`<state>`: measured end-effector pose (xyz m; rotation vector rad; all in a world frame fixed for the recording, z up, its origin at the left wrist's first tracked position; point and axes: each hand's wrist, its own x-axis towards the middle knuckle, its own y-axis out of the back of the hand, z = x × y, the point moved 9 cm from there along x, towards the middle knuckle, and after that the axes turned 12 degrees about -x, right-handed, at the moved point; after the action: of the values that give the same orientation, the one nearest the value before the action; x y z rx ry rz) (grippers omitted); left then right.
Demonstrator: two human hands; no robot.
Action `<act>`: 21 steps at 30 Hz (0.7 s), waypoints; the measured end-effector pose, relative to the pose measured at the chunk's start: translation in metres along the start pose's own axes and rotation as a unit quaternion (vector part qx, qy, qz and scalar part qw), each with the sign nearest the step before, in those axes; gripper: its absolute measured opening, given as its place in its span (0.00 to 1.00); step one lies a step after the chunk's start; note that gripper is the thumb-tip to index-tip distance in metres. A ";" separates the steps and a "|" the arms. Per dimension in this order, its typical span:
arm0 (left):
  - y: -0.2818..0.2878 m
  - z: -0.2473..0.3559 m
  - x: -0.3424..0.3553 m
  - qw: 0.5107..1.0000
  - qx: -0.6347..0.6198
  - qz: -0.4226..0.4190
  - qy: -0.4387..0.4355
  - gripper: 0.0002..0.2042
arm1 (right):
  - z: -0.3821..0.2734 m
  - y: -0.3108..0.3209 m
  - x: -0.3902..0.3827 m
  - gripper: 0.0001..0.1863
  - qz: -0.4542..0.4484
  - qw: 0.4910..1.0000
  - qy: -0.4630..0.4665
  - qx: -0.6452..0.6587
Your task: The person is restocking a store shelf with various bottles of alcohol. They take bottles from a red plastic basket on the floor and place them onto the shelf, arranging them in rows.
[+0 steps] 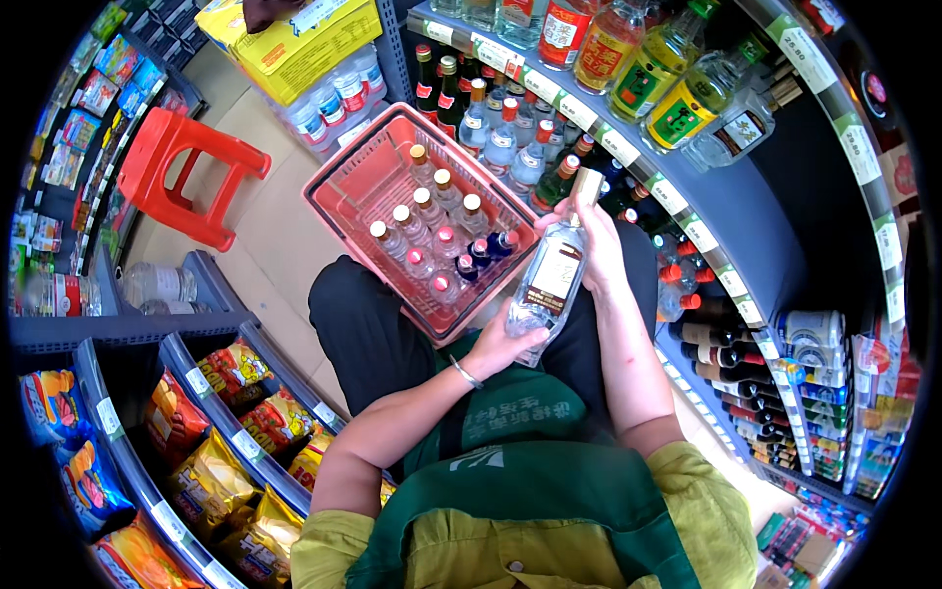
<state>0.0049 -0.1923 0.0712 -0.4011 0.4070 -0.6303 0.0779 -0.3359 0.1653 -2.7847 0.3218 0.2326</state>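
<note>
A clear glass liquor bottle (552, 275) with a pale label and a gold-toned cap lies tilted above my lap, held in both hands. My left hand (502, 346) cups its base, while my right hand (601, 240) wraps round the neck and shoulder. Just left of the bottle, a red plastic basket (339, 211) stands in front of my knees. Inside it are several upright clear bottles (424, 208) with gold or pink-red caps. Small dark blue bottles (478, 253) with red caps are grouped at the basket's right side.
On the right, a curved shelf (628, 137) carries large liquor bottles (599, 54), with more bottles (500, 137) below it. A red stool (182, 177) stands on the floor at left. Water packs (339, 93) sit beyond the basket, and snack bags (211, 481) fill the left racks.
</note>
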 end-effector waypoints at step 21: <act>-0.005 0.021 -0.004 0.993 0.108 0.013 -0.051 0.29 | -0.025 0.006 -0.022 0.17 0.049 0.991 0.052 -0.114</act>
<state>0.0098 -0.1883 0.0922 -0.2203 0.2434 -0.6193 0.0580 -0.3453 0.1915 -3.0172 0.4853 0.1573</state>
